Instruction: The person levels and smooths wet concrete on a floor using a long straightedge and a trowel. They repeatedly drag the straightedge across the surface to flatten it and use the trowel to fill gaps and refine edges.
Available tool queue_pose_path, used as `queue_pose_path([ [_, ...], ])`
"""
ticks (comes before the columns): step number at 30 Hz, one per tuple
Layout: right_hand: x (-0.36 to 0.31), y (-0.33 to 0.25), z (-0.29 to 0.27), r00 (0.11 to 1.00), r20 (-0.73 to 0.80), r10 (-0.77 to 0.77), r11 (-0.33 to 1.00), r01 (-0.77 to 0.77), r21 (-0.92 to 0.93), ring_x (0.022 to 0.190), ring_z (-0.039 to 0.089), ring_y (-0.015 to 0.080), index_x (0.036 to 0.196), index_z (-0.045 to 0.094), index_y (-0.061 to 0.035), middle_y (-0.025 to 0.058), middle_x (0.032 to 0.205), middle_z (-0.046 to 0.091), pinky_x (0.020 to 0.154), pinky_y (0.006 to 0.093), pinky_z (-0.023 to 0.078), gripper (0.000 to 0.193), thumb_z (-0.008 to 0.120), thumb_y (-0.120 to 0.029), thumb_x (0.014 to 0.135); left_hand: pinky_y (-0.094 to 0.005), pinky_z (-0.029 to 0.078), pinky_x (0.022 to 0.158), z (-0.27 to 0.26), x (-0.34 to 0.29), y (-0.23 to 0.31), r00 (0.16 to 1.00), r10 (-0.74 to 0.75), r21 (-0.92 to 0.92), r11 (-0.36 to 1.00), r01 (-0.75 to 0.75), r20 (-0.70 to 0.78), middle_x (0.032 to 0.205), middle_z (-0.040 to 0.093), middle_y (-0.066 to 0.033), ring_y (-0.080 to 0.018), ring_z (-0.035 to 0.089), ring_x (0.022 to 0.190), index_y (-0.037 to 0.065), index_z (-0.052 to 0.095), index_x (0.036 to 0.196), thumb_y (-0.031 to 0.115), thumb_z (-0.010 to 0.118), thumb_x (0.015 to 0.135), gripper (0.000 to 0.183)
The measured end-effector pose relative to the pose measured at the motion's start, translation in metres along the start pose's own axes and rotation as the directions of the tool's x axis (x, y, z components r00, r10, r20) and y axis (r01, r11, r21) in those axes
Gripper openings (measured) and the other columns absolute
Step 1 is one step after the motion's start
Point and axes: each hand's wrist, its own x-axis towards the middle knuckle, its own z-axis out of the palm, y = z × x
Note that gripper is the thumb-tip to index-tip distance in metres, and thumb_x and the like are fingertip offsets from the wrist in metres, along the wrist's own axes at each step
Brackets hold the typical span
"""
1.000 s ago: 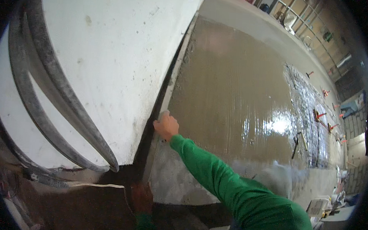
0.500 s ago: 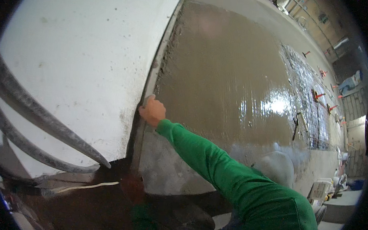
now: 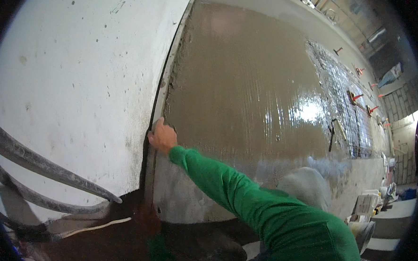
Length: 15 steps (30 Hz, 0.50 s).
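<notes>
My right hand (image 3: 163, 138), in a green sleeve (image 3: 243, 189), rests at the left edge of a wide slab of wet grey-brown cement (image 3: 235, 75). Its index finger points along the narrow edge strip (image 3: 169, 71), while the other fingers curl in. Whatever may lie beneath them is too small to make out. In deep shadow near the slab's near corner is my left hand (image 3: 148, 218), only dimly visible. Its fingers cannot be told apart.
A white panel (image 3: 80, 67) stands along the left, with grey hoses (image 3: 51, 165) in front. Metal mesh (image 3: 336, 85) shows at the slab's right, near several red-handled clamps (image 3: 356, 97) and a bar-like tool (image 3: 339, 129). Buckets (image 3: 366, 203) stand at right. A grey rounded shape (image 3: 305, 185) lies beyond my arm.
My right hand has slid a little nearer along the slab's edge, and its index finger now looks straighter. The view has shifted slightly. My left hand stays in shadow.
</notes>
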Motion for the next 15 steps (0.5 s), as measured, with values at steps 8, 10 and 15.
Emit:
queue_pose_path([
  [8,0.010,0.002,-0.007,0.996,0.050,0.072,0.997,-0.074,0.034,0.102,0.072,0.0500,0.150,0.032,0.0211,0.0350,0.110,0.072,0.089,0.0547,0.058,0.087,0.070,-0.034,0.094,-0.0599,0.049,0.100,0.004,-0.002,0.014,0.998,-0.057,-0.085,0.995,0.058,0.015,0.118,0.067,-0.0288,-0.0498,0.062,0.112,-0.001,0.064,0.124,0.040,0.065,0.102,0.046],
  [10,0.009,0.003,-0.007,0.995,0.061,0.085,0.994,-0.089,0.059,0.104,0.071,0.0505,0.151,0.032,0.0205,0.0360,0.113,0.071,0.091,0.0549,0.058,0.089,0.070,-0.034,0.093,-0.0591,0.049,0.100,0.021,-0.004,-0.002,0.995,-0.043,0.001,0.999,0.043,0.093,0.118,0.067,-0.0283,-0.0494,0.062,0.113,0.000,0.064,0.126,0.040,0.065,0.102,0.046],
  [15,0.011,0.009,-0.007,0.987,0.057,0.150,0.989,-0.150,-0.009,0.105,0.071,0.0503,0.152,0.034,0.0178,0.0357,0.114,0.070,0.094,0.0557,0.057,0.088,0.071,-0.036,0.092,-0.0572,0.049,0.098,0.013,0.003,0.017,0.977,0.113,0.120,0.988,-0.092,-0.181,0.114,0.067,-0.0284,-0.0495,0.063,0.110,0.003,0.065,0.124,0.041,0.068,0.100,0.045],
])
